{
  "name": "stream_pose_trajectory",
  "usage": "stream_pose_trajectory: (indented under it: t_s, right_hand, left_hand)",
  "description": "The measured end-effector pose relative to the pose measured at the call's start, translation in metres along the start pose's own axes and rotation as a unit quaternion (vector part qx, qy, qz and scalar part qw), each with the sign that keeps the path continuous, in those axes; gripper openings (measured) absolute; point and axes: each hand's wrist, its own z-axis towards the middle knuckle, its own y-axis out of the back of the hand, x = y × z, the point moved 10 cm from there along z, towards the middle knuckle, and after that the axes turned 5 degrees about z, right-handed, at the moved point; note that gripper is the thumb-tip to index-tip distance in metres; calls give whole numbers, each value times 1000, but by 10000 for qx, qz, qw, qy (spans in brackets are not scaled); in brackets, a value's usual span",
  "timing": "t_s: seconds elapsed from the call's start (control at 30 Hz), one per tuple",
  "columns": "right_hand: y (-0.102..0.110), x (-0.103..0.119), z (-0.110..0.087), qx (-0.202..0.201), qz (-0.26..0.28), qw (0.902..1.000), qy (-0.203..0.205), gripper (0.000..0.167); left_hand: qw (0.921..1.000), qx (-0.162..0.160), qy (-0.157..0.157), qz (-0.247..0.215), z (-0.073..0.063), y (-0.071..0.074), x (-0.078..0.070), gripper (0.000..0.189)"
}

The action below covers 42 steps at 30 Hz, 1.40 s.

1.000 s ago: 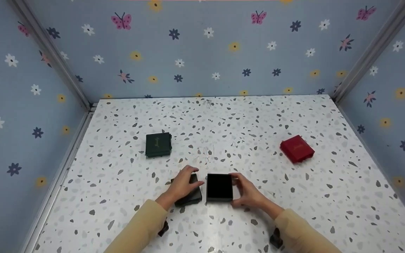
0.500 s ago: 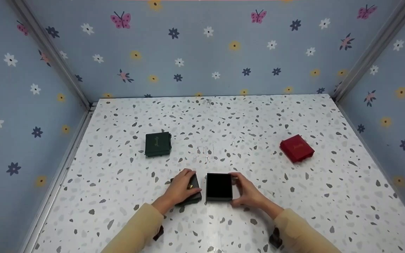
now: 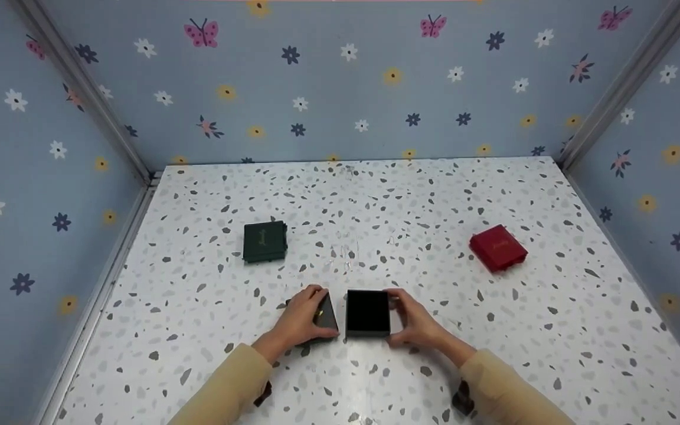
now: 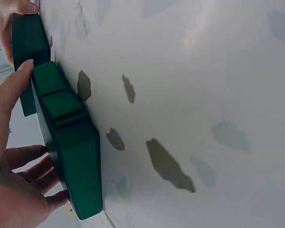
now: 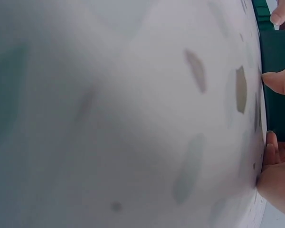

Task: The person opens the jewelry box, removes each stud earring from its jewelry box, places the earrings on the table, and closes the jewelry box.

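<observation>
My left hand [image 3: 300, 317] grips a small, flat dark jewelry box [image 3: 329, 313] with a gold mark on top, thumb at its near edge and fingers at the far edge. In the left wrist view this box [image 4: 78, 156] looks green, with a ridged band across its side. Just right of it, a square box [image 3: 368, 335] sits on the table with a black inside facing up. My right hand [image 3: 417, 323] holds that one by its right side, thumb near and fingers far. The right wrist view shows its dark green wall [image 5: 278, 90] at the right edge.
A dark green box [image 3: 264, 242] with gold lettering lies farther back on the left. Back right, a red box [image 3: 498, 248] lies turned at an angle. Flower-patterned panels [image 3: 340, 82] enclose the speckled white table [image 3: 411, 195] at the back and sides.
My left hand has lowered onto the small dark box and its thumb has come to the near edge. My right hand and the square box stay where they were.
</observation>
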Motion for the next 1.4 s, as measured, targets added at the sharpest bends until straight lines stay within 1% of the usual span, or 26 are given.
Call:
stream_pose_trajectory:
  t_s: [0.17, 0.37, 0.63, 0.8, 1.1, 1.27, 1.4]
  right_hand:
    - [0, -5, 1, 51, 54, 9994, -331, 88]
    - [1, -5, 1, 50, -61, 9991, -410, 87]
    - [3, 26, 1, 78, 295, 9988, -390, 82]
    - [3, 32, 2, 123, 237, 9983, -514, 81]
    - [2, 33, 2, 88, 171, 9989, -426, 82]
    - [2, 34, 2, 44, 197, 9992, -358, 82]
    - [1, 22, 2, 1, 245, 9993, -269, 84]
  left_hand:
    - [10000, 40, 10, -17, 0, -1, 0, 91]
    - [9999, 64, -15, 84, 0, -3, 0, 94]
    - [9992, 78, -225, 328, -1, -2, -4, 99]
    - [9989, 82, -314, 339, -1, -3, -4, 98]
    - [9989, 2, -357, 288, -3, -2, -5, 94]
    - [9990, -105, -350, 250, -4, 3, -7, 94]
    - [9988, -157, -396, 227, -3, 7, -13, 94]
